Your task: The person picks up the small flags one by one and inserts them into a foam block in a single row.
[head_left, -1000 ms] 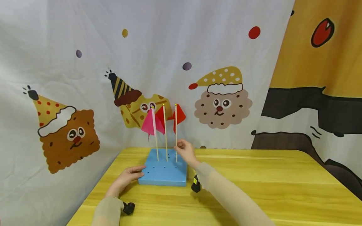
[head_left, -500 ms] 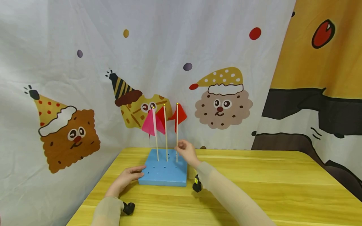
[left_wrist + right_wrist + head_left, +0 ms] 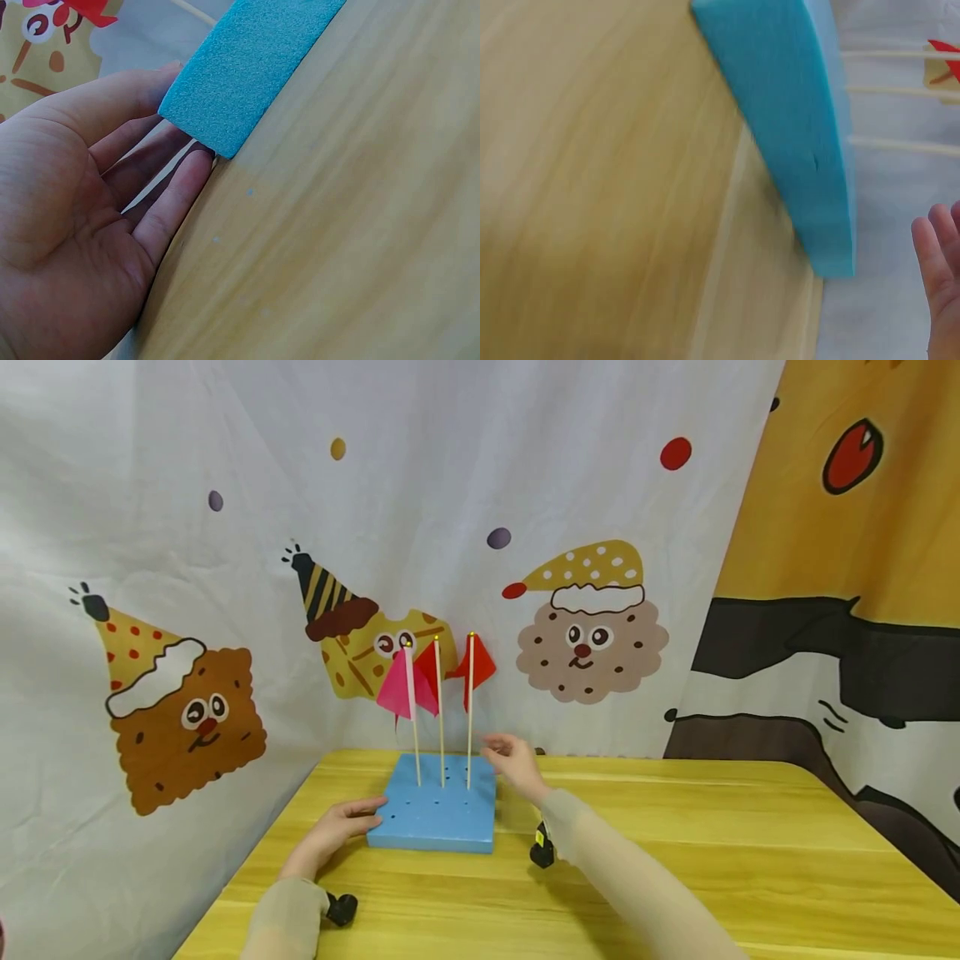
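Note:
A blue foam block (image 3: pixel 438 827) with small holes in its top lies on the table. Three flags on thin sticks stand upright in it: a pink flag (image 3: pixel 396 687) at the left, a red flag (image 3: pixel 427 668) in the middle and another red flag (image 3: pixel 480 662) at the right. My left hand (image 3: pixel 341 831) rests against the block's left side, its fingers extended and lightly bent, as the left wrist view also shows. Just right of the right-hand stick is my right hand (image 3: pixel 519 768), apart from it and holding nothing. Its fingers look straight in the right wrist view.
The wooden table (image 3: pixel 660 843) extends well to the right of the block. Close behind it hangs a white curtain (image 3: pixel 435 485) with printed cartoon biscuits. Tiny blue crumbs (image 3: pixel 250 193) lie near the block in the left wrist view.
My right hand has let go of the right-hand red flag's stick and moved a little to the right. The left hand has stayed at the block, and the flags remain upright.

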Motion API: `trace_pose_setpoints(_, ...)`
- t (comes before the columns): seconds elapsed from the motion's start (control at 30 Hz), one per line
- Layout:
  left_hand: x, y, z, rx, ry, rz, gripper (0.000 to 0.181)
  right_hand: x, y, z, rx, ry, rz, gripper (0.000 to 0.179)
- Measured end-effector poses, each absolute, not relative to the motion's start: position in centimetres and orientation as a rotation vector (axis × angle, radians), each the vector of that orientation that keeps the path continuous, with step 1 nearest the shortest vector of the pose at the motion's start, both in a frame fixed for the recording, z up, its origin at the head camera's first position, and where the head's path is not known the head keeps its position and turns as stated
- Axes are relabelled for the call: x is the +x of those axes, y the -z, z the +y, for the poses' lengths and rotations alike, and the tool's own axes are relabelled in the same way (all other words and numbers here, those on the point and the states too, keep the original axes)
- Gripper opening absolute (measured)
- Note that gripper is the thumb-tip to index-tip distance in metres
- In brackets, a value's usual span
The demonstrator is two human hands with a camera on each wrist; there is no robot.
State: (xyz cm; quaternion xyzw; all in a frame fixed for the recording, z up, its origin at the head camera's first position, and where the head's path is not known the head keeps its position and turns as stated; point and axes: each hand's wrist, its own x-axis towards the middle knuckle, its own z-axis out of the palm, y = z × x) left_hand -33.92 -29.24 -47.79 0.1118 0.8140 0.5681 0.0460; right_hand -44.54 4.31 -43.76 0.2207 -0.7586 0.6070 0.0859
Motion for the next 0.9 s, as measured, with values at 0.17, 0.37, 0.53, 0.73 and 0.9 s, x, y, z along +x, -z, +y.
trace_pose_setpoints(0.17, -34.0, 48.1, -29.4, 0.325, -1.735, 2.487, 0.053, -44.0, 43.1, 7.8, 0.66, -1.8, -2.299, 0.023)
trace_pose_setpoints(0.37, -34.2, 48.4, -29.8, 0.3, -1.735, 2.477, 0.052, -45.1, 44.3, 12.4, 0.553, -1.65, -2.355, 0.02)
trace_pose_setpoints(0.53, -34.3, 48.4, -30.0, 0.276, -1.748, 2.452, 0.053, -45.1, 44.7, 15.7, 0.464, -1.543, -2.395, 0.019)
trace_pose_setpoints(0.73, -34.4, 48.4, -30.0, 0.268, -1.77, 2.43, 0.054, -44.8, 44.7, 19.5, 0.422, -1.419, -2.432, 0.02)
trace_pose_setpoints(0.9, -34.6, 47.3, -30.3, 0.318, -1.782, 2.433, 0.053, -44.4, 44.2, 22.3, 0.446, -1.262, -2.482, 0.021)
